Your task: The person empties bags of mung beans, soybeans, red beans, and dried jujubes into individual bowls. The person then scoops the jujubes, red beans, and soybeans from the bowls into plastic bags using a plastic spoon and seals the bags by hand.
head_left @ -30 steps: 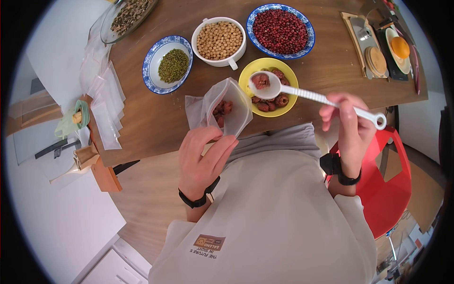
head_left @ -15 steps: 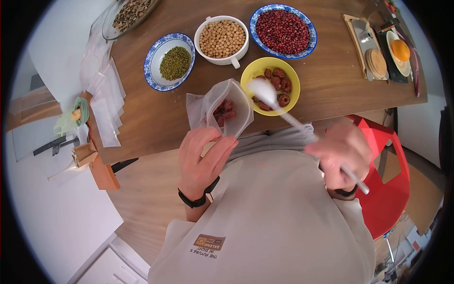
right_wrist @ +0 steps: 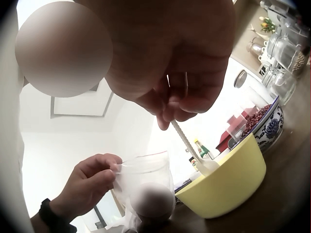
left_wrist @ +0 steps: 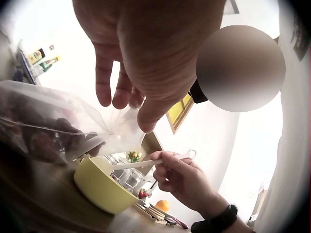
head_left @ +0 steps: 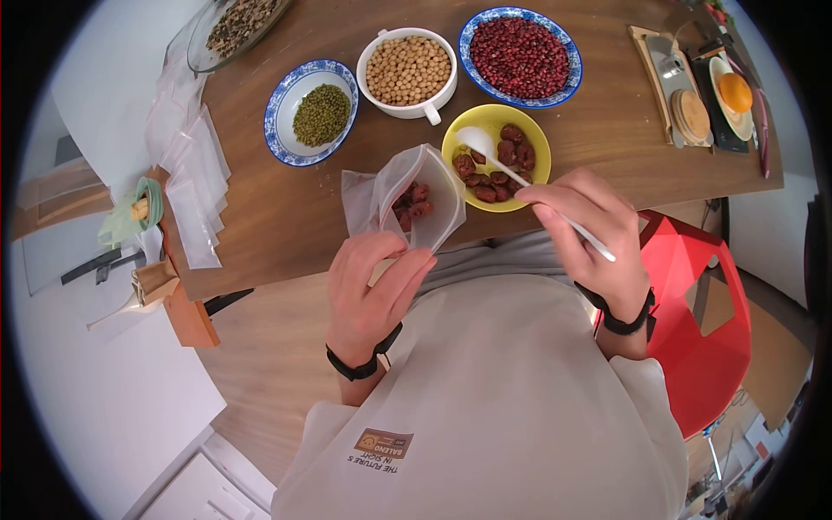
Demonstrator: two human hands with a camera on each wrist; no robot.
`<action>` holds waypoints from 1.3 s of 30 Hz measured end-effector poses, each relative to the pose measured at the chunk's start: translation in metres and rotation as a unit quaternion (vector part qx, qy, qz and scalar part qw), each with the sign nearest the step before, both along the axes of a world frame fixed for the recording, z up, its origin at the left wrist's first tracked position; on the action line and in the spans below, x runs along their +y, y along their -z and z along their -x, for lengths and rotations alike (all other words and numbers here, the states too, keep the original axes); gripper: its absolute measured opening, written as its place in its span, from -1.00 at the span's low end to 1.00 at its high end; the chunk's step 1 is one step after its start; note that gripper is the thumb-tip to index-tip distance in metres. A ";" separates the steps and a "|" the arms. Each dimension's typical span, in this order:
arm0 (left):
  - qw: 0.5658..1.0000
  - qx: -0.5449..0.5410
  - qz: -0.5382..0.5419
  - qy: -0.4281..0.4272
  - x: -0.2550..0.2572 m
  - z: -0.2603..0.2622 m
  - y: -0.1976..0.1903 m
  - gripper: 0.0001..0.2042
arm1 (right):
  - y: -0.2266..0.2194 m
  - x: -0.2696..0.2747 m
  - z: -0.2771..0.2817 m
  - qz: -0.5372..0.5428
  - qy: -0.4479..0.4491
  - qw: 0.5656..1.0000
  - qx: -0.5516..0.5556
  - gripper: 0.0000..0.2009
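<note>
Beside the round yellow bowl [head_left: 536,192], the left hand's [head_left: 368,295] fingers pinch the translucent plastic bag [head_left: 442,195]; over it, the right hand's [head_left: 598,243] grip the white plastic spoon [head_left: 555,211]. The shirt [head_left: 485,390] reads "BALENO".

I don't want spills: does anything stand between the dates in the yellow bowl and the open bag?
Nothing visible stands between the dates and the plastic bag, only the rim of the yellow bowl. The white spoon in the right hand dips into that bowl.
</note>
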State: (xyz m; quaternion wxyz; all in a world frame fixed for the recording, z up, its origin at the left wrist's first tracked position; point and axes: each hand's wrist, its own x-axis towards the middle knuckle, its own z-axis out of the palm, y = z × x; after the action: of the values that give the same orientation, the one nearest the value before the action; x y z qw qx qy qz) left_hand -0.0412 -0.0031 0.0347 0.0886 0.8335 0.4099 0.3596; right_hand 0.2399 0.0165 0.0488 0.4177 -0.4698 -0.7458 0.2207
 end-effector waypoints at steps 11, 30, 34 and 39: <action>1.000 -0.001 -0.002 0.002 0.003 -0.003 0.001 -0.72 | 0.001 -0.002 0.006 0.026 0.039 0.999 0.002 -0.87; 1.000 -0.003 0.003 0.001 0.002 -0.002 0.001 -0.71 | 0.007 -0.002 0.013 0.220 0.158 0.953 0.137 -0.83; 1.000 -0.002 0.004 0.000 0.002 -0.005 0.002 -0.72 | 0.020 -0.001 0.004 0.253 0.131 0.924 0.255 -0.79; 1.000 0.000 0.005 0.000 0.003 -0.005 0.001 -0.72 | 0.023 -0.003 -0.007 0.291 0.115 0.886 0.343 -0.77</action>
State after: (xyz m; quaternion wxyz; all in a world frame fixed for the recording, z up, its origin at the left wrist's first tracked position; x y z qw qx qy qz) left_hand -0.0364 -0.0004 0.0337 0.0927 0.8332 0.4118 0.3573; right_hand 0.2467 0.0137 0.0257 0.5144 -0.5473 -0.3996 0.5255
